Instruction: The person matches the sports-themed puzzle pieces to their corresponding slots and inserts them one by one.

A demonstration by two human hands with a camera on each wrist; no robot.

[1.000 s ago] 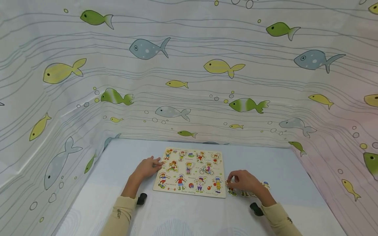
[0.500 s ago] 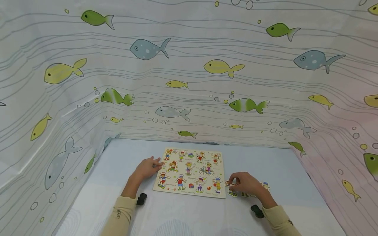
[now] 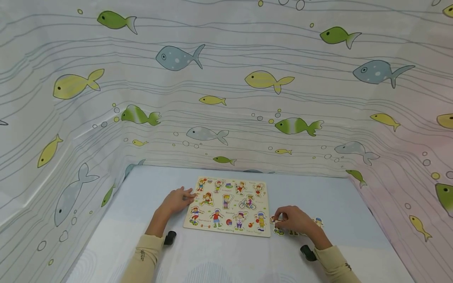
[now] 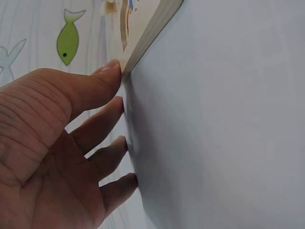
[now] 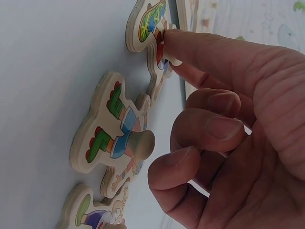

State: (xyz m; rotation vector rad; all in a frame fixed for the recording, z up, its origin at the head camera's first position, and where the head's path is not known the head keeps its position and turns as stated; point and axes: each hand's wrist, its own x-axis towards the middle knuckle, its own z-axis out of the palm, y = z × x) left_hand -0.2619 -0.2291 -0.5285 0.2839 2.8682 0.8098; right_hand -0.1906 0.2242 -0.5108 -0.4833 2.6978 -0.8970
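My left hand [image 3: 175,201] lies at the left edge of a wooden peg puzzle board [image 3: 262,204] printed with sporty children. In the left wrist view its thumb [image 4: 97,88] touches the board's corner, and the other fingers extend loosely to the table. Right of the board, my right hand [image 3: 293,218] pinches a skateboarder puzzle piece [image 5: 153,21] between thumb and index finger, hiding its knob. The other fingers curl in, holding nothing. Beside it lies a roller-skater piece [image 5: 121,131] with a round wooden knob [image 5: 143,144].
Another knobbed piece [image 5: 85,209] is partly cut off in the right wrist view. A blue-capped piece [image 3: 318,222] shows beyond my right wrist. Dark wrist cameras [image 3: 170,238] sit at both cuffs. Fish-patterned walls [image 3: 237,114] enclose the pale table [image 3: 198,255].
My right hand has shifted slightly down and right over the skateboarder piece, then stayed there. The left hand and the board have not moved.
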